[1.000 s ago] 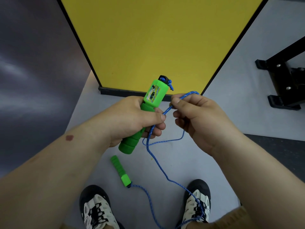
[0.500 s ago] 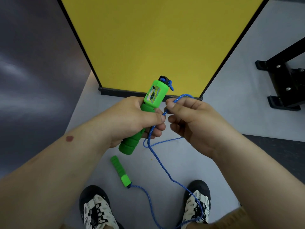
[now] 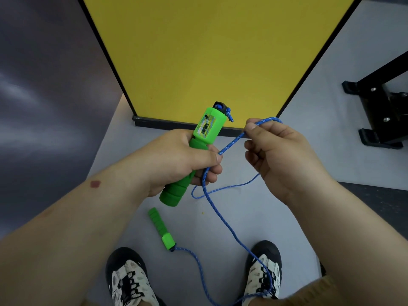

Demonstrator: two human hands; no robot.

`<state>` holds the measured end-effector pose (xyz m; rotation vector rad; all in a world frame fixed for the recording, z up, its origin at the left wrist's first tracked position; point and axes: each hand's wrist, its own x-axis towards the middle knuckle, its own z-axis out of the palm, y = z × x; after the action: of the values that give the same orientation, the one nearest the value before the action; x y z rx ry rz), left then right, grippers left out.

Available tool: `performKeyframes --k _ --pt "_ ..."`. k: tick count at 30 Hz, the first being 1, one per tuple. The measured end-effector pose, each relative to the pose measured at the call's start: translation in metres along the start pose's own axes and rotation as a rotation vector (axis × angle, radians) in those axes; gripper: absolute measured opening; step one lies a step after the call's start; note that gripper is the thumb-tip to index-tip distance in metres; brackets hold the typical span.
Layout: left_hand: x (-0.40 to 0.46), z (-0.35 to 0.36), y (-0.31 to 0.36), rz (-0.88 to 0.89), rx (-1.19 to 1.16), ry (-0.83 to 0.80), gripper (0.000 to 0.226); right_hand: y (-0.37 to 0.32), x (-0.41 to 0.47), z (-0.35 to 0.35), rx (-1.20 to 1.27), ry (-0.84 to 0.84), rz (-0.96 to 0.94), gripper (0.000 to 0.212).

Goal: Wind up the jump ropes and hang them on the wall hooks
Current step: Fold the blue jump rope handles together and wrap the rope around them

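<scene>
My left hand (image 3: pixel 181 160) grips a green jump-rope handle (image 3: pixel 198 151) with a counter window, held upright and tilted. The blue cord (image 3: pixel 220 217) runs from under my left thumb up to my right hand (image 3: pixel 284 160), which pinches a bend of it between thumb and forefinger. A loose loop hangs below both hands. The cord trails down over my right shoe (image 3: pixel 263 272) and curves back to the second green handle (image 3: pixel 162 229), which lies on the grey floor between my feet.
A yellow panel (image 3: pixel 209 51) with a black base stands straight ahead. A dark wall (image 3: pixel 44 85) runs along the left. A black metal stand foot (image 3: pixel 379 107) sits at the right. Dark floor matting (image 3: pixel 375 195) lies behind my right arm.
My right hand has moved right and slightly up, away from the left hand, drawing the pinched cord out into a longer stretch. The left hand and its handle stayed put.
</scene>
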<state>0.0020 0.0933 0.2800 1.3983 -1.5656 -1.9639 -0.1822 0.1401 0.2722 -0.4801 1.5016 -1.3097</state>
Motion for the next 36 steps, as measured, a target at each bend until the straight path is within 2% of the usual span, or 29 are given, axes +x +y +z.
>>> performKeyframes --k 9,19,22,27,29,36 --pt "-0.001 0.002 0.000 -0.002 0.012 0.012 0.008 0.007 -0.009 0.008 -0.153 -0.262 0.126 0.004" --pt "0.000 0.001 0.000 -0.002 0.004 -0.002 0.010 -0.004 0.002 -0.003 0.023 0.034 -0.029 0.004" --pt "-0.001 0.002 0.001 0.008 0.001 0.004 0.009 -0.004 0.001 -0.002 0.036 -0.004 0.006 0.004" --pt "0.001 0.001 0.000 0.007 -0.009 0.018 0.009 0.003 -0.009 0.007 -0.077 -0.238 0.093 0.007" --pt "0.001 0.001 0.000 0.007 -0.006 0.020 0.009 0.005 -0.011 0.009 -0.112 -0.271 0.097 0.012" --pt "-0.002 0.000 0.000 0.003 -0.022 0.016 0.010 0.001 -0.002 0.003 -0.021 -0.062 0.005 0.008"
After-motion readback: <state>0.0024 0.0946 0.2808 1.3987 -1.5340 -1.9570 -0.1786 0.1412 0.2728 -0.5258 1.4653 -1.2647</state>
